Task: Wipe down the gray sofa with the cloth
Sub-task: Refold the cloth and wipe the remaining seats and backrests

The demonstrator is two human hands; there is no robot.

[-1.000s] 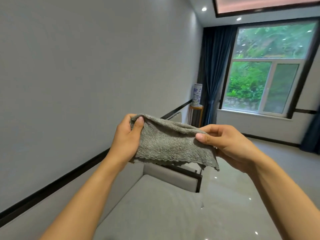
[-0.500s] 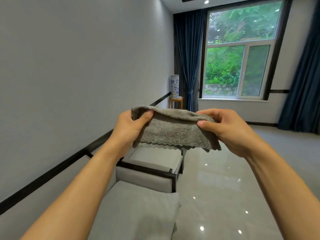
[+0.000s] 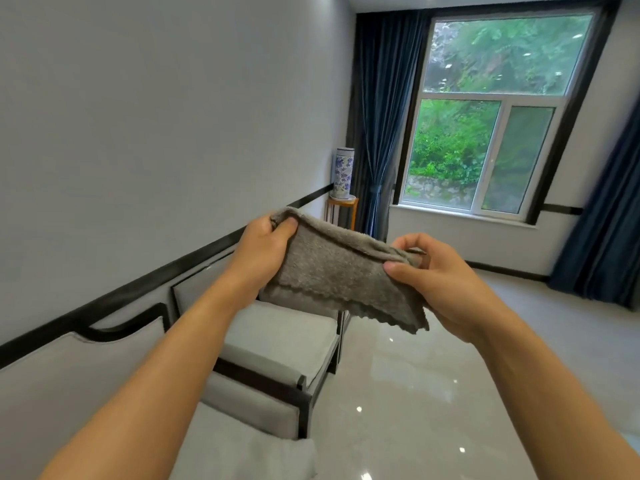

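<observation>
Above the gray sofa (image 3: 86,368), left hand (image 3: 263,244) and right hand (image 3: 440,282) pinch the cloth (image 3: 339,275) corners; either pinch loosening could drop it.

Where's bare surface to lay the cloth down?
Free: sofa seat nearest the camera, up to its padded arm; the gray seat beyond that arm; glossy floor to their right. Crowded: corner stand, filled by the vase.
</observation>
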